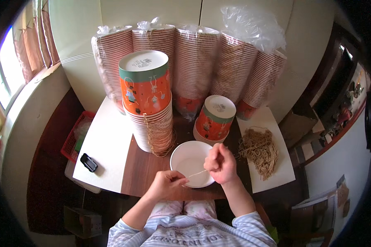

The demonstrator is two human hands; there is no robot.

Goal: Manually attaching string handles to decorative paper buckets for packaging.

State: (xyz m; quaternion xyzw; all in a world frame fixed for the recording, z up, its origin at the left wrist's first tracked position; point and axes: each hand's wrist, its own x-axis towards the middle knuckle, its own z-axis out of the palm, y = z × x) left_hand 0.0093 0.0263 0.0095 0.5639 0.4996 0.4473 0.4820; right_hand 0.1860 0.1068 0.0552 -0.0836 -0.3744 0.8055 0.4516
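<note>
a small room corner with pale walls and a curtained window at the left holds a dark wooden desk (142, 168) with white boards laid at its left and right sides. at the near edge of the desk, the left hand (167, 183) is pinched shut on one end of a thin straw-coloured string (197, 173), and the right hand (221, 163) is closed in a loose fist around the other end, so the string runs taut between them. both hands hover over an open white paper bowl (190, 164) that sits mouth up at the middle of the near edge; whether the string is already tied to its rim cannot be told.

just behind the bowl stands a short stack of upturned orange bowls (214, 118), and to its left a taller stack (150, 103) with string loops hanging down its side, which look like finished pieces. on the right-hand board lies a loose heap of cut strings (259, 150), plenty left. along the far edge, against the wall, several long sleeves of bowls in plastic wrap (198, 61) lean upright, apparently untouched. judging by this, a fair number are done but most of the work remains.

a small black object (89, 162) lies near the left front corner, and a red basket (75, 138) sits below the left edge.
</note>
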